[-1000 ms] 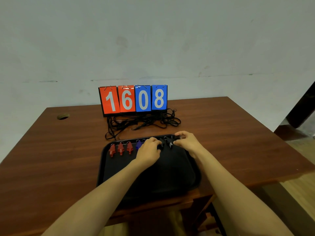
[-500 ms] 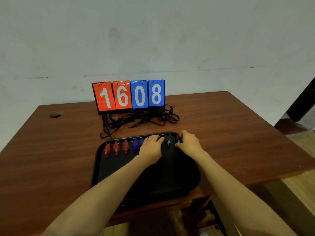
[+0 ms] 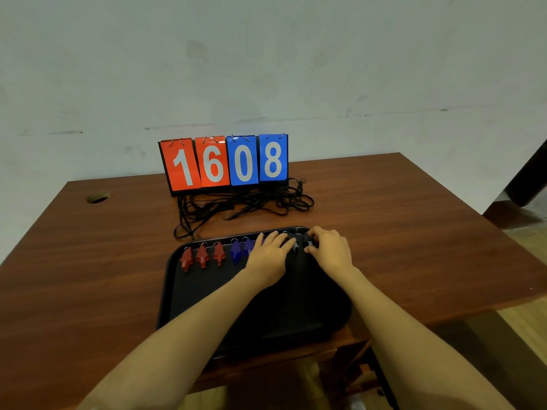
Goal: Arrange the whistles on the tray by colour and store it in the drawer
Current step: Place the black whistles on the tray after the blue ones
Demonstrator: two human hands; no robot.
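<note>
At the centre of the frame, a person is lining up whistles along the far edge of a black tray (image 3: 207,306) on a wooden counter (image 3: 88,276). Three red whistles (image 3: 202,257) are sitting at the left of the row and blue whistles (image 3: 236,251) beside them. The left hand (image 3: 268,255) is lying spread and flat over the middle of the row, while the right hand (image 3: 328,250) is pinching a black whistle (image 3: 309,242) at the tray's upper right corner.

The flat left hand is risking nudging the blue ones out of line. The tray's near edge appears to be sitting at the counter's front lip, so a downward press there could tip it and scatter the row. Black on black is also making the last whistles easy to misplace. The drawer is not showing.
</note>
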